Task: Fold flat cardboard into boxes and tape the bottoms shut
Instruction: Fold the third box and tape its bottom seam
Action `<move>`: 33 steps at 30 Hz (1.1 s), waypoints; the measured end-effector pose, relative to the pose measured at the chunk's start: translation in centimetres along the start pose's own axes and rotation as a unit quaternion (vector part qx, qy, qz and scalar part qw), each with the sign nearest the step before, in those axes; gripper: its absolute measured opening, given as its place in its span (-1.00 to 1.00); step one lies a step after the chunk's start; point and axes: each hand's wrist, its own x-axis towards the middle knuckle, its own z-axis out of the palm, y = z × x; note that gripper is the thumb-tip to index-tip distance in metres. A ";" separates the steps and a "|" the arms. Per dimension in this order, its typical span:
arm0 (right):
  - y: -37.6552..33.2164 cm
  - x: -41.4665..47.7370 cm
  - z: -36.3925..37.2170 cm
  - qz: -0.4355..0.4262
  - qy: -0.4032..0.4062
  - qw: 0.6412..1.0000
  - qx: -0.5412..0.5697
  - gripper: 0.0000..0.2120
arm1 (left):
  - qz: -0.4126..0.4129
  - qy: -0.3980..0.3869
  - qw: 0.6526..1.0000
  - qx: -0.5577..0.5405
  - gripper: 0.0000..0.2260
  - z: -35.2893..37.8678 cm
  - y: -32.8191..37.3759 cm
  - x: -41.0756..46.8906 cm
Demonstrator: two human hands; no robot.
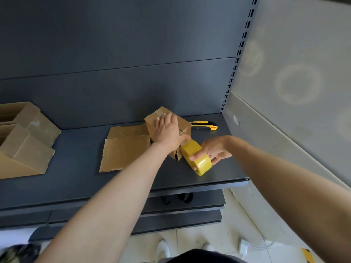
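A shop or stockroom fitted with retail display shelving. A dark grey metal shelf (76,177) juts from a matching steel back panel (114,44), with a slotted upright (239,54) running up its right edge. Lower shelves (180,217) step out beneath. Beside the unit is a plain pale grey wall (294,54); underfoot, light floor tiles (218,234). Cardboard boxes (24,145), flat cardboard (123,149), a roll of yellow packing tape (197,158) and a yellow utility knife (204,125) on the shelf point to packing work.

Two bare forearms reach forward from the lower edge of view, close together at the wrists. The left hand (168,130) lies palm down, fingers straight, pressing on a box (185,124). The right hand (214,149) curls thumb and fingers round a tape roll (199,162).
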 end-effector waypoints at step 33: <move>-2.3 2.9 0.9 -0.097 -0.067 0.990 0.083 -0.82 | -0.433 -0.057 0.603 -0.667 -0.44 4.1 0.2 -3.9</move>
